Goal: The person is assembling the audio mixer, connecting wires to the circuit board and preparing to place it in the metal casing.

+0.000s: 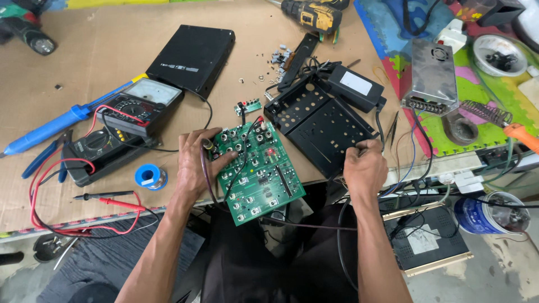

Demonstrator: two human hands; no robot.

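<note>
- A workbench covered with brown cardboard (pixel 112 73) is seen from above, with a coloured mat (pixel 471 95) laid over its far right part.
- A green circuit board (pixel 259 171) is propped at the near edge of the bench, tilted, with a small red light lit on it.
- The left hand (pixel 196 165) is laid on the board's left edge, fingers spread over the round sockets; a plug on a dark cable (pixel 209 147) is held against a socket there.
- The right hand (pixel 365 165) is kept well apart from the left, just right of the board, its fingers closed on a dark cable at the near corner of a black perforated tray (pixel 320 120).
- The tray is set touching the board's upper right side; a black power brick (pixel 355 84) is rested on the tray's far edge.
- Left of the board, a black multimeter (pixel 140 106) is stacked on a second meter (pixel 101 151), with red and black probes (pixel 109 201) trailed nearer the bench edge.
- A blue solder spool (pixel 150 177) is placed between the probes and the board.
- Beyond the board, a black case (pixel 193 56) and a yellow drill (pixel 311 14) are seen.
- A blue-handled soldering iron (pixel 56 126) is laid left of the meters.
- A metal power supply (pixel 431 76) is set on the mat, far right of the board.
</note>
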